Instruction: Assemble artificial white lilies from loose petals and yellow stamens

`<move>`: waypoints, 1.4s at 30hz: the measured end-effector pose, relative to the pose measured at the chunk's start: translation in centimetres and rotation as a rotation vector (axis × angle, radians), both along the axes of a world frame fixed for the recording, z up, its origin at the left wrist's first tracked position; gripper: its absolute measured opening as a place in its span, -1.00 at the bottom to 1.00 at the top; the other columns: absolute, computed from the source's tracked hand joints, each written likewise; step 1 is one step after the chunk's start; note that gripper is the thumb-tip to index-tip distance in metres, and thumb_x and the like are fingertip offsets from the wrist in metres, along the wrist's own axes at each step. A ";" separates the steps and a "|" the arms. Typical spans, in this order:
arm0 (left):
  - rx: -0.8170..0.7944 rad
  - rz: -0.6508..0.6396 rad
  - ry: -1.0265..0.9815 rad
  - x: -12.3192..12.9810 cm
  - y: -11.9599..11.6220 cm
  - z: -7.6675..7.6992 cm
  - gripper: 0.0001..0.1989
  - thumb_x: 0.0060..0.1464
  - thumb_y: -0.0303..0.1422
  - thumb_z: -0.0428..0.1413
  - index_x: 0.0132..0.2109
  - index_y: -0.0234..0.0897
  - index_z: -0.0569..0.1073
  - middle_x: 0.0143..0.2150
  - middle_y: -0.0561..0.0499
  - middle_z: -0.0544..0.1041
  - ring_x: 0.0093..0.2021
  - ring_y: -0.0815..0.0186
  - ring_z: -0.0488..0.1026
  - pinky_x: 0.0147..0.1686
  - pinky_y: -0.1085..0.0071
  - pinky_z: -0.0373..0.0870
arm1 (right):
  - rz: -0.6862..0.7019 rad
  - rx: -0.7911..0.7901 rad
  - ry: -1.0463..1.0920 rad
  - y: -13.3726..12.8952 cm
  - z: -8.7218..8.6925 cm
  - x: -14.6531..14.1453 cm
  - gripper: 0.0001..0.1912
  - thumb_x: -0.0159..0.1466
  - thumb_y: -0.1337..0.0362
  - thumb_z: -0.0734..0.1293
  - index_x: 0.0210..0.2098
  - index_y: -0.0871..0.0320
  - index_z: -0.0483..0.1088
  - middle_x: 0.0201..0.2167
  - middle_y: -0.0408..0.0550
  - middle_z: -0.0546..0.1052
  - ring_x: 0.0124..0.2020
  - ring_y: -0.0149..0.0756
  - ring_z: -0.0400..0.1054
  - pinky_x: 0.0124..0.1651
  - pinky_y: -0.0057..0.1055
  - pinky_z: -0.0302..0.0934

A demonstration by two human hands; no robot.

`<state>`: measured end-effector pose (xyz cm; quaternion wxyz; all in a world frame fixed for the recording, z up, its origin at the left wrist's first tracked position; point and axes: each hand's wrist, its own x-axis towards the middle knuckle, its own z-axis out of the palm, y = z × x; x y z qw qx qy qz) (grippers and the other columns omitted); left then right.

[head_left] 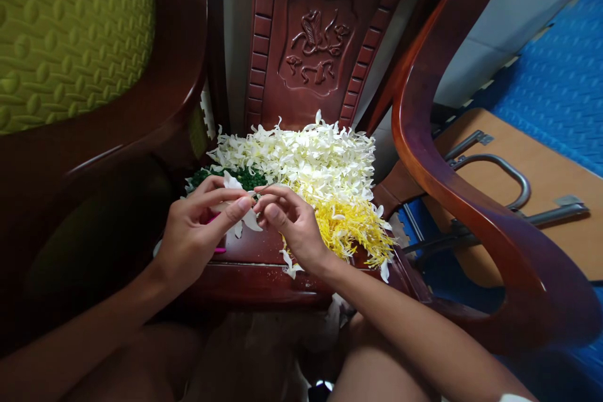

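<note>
My left hand [200, 220] pinches a white artificial flower [251, 221] between thumb and fingers, its petals spreading above and below the fingertips. Close beside it, fingertips almost meeting, my right hand [294, 220] is closed on a thin stem [266, 188]. Behind both hands lies a broad heap of white petal flowers [301, 154] on the wooden chair seat [264, 276]. Yellow stamen pieces [346, 226] are piled to the right of my right hand. Dark green pieces [245, 178] show behind my left hand, and a pink object [220, 249] is mostly hidden under it.
The chair has a carved backrest [318, 38] and a curved armrest [424, 107] on the right. A folded table with metal legs [541, 182] lies beyond it on blue matting [565, 81]. At the upper left is a yellow-green textured mat [70, 31]. Loose petals [291, 265] lie at the seat's front edge.
</note>
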<state>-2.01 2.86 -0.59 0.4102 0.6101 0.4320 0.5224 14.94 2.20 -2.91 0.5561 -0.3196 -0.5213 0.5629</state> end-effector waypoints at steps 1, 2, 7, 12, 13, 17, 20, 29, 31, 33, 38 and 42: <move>-0.007 0.003 -0.013 0.0 0.1 0.0 -0.85 0.03 -0.19 0.31 -0.33 -0.14 0.67 -0.26 0.00 0.38 -0.31 0.32 0.36 -0.48 0.45 0.29 | -0.022 0.041 -0.029 0.5 0.0 0.6 -0.65 0.24 -0.06 0.43 -0.08 -0.02 0.50 -0.30 -0.15 0.54 -0.37 -0.42 0.41 -0.24 -0.39 0.36; -0.009 0.005 -0.028 0.1 0.2 -0.1 -0.86 0.04 -0.20 0.31 -0.33 -0.15 0.66 -0.25 0.00 0.38 -0.30 0.33 0.36 -0.49 0.46 0.28 | -0.080 0.085 -0.091 1.4 0.1 1.5 -0.67 0.32 -0.07 0.34 -0.07 -0.02 0.50 -0.29 -0.12 0.55 -0.35 -0.39 0.43 -0.22 -0.37 0.38; -0.019 -0.010 -0.075 0.1 0.5 -0.7 -0.89 0.07 -0.25 0.30 -0.34 -0.16 0.65 -0.25 0.02 0.36 -0.36 0.42 0.31 -0.57 0.51 0.13 | -0.837 0.102 -0.873 9.7 0.2 10.1 -0.68 0.42 0.18 0.16 -0.03 0.11 0.48 -0.06 0.05 0.54 -0.06 -0.26 0.44 0.04 -0.28 0.33; -0.015 -0.033 -0.082 -0.1 0.5 -0.5 -0.87 0.12 -0.24 0.27 -0.34 -0.16 0.62 -0.24 0.03 0.35 -0.43 0.47 0.25 -0.61 0.51 0.03 | -0.924 -0.082 -1.083 16.8 -2.0 17.4 -0.74 0.21 0.31 0.35 -0.12 0.23 0.54 -0.02 0.21 0.53 0.09 0.02 0.34 0.18 -0.08 0.18; -0.021 -0.043 -0.092 -0.2 0.5 -0.4 -0.86 0.12 -0.23 0.27 -0.34 -0.17 0.61 -0.24 0.03 0.34 -0.45 0.48 0.24 -0.62 0.50 0.02 | -0.915 -0.107 -1.116 17.4 -2.5 18.0 -0.75 0.19 0.32 0.37 -0.13 0.21 0.55 -0.04 0.19 0.55 0.08 0.03 0.35 0.15 -0.10 0.20; -0.089 -0.077 -0.164 -0.1 0.6 -0.1 -0.84 0.10 -0.20 0.27 -0.34 -0.17 0.60 -0.23 0.05 0.33 -0.51 0.53 0.18 -0.65 0.51 -0.04 | -0.895 -0.167 -1.186 18.2 -3.7 18.1 -0.86 0.18 0.34 0.38 -0.27 0.18 0.57 -0.17 0.16 0.60 -0.05 0.02 0.45 -0.01 -0.15 0.26; -0.159 -0.046 -0.168 0.2 0.7 -0.2 -0.82 0.06 -0.16 0.29 -0.32 -0.16 0.61 -0.26 0.05 0.35 -0.54 0.54 0.16 -0.65 0.53 -0.01 | -0.924 -0.151 -1.171 16.9 -3.6 17.0 -0.84 0.21 0.32 0.35 -0.27 0.19 0.57 -0.21 0.18 0.61 -0.12 0.01 0.47 -0.07 -0.14 0.26; -0.228 0.007 -0.108 0.4 0.4 0.1 -0.75 -0.04 -0.13 0.33 -0.30 -0.20 0.62 -0.33 0.05 0.39 -0.56 0.53 0.14 -0.65 0.54 0.00 | -0.779 0.088 -0.833 5.8 -0.3 10.7 -0.69 0.21 0.05 0.41 -0.21 0.16 0.57 -0.20 0.05 0.64 -0.23 -0.23 0.50 -0.14 -0.28 0.38; -0.239 0.010 -0.137 0.4 0.4 0.2 -0.74 -0.06 -0.14 0.34 -0.34 -0.23 0.58 -0.33 0.04 0.40 -0.56 0.53 0.15 -0.65 0.54 0.01 | -0.693 0.114 -0.722 3.4 0.5 8.4 -0.67 0.20 -0.01 0.43 -0.19 0.10 0.57 -0.23 -0.03 0.64 -0.28 -0.30 0.48 -0.21 -0.34 0.39; -0.257 0.008 -0.175 0.4 0.4 0.2 -0.75 -0.05 -0.17 0.33 -0.34 -0.24 0.55 -0.34 0.05 0.38 -0.55 0.52 0.13 -0.65 0.53 -0.01 | -0.564 0.097 -0.403 1.4 1.1 6.1 -0.71 0.14 0.03 0.50 -0.23 0.06 0.57 -0.30 -0.10 0.61 -0.34 -0.35 0.44 -0.26 -0.37 0.36; -0.159 -0.075 -0.123 0.6 0.4 -0.5 -0.84 0.05 -0.24 0.27 -0.35 -0.23 0.53 -0.32 0.06 0.38 -0.50 0.48 0.19 -0.59 0.49 0.05 | -0.437 0.018 0.027 -0.9 1.3 2.1 -0.79 0.10 0.12 0.56 -0.30 0.01 0.58 -0.37 -0.17 0.57 -0.33 -0.40 0.40 -0.23 -0.41 0.33; -0.021 -0.099 -0.079 0.5 0.3 -0.9 -0.92 0.11 -0.30 0.23 -0.31 -0.19 0.56 -0.28 0.05 0.41 -0.35 0.38 0.33 -0.44 0.44 0.21 | -0.336 -0.052 0.064 -1.1 0.7 1.1 -0.82 0.11 0.18 0.57 -0.30 0.01 0.58 -0.41 -0.21 0.58 -0.38 -0.43 0.40 -0.29 -0.44 0.32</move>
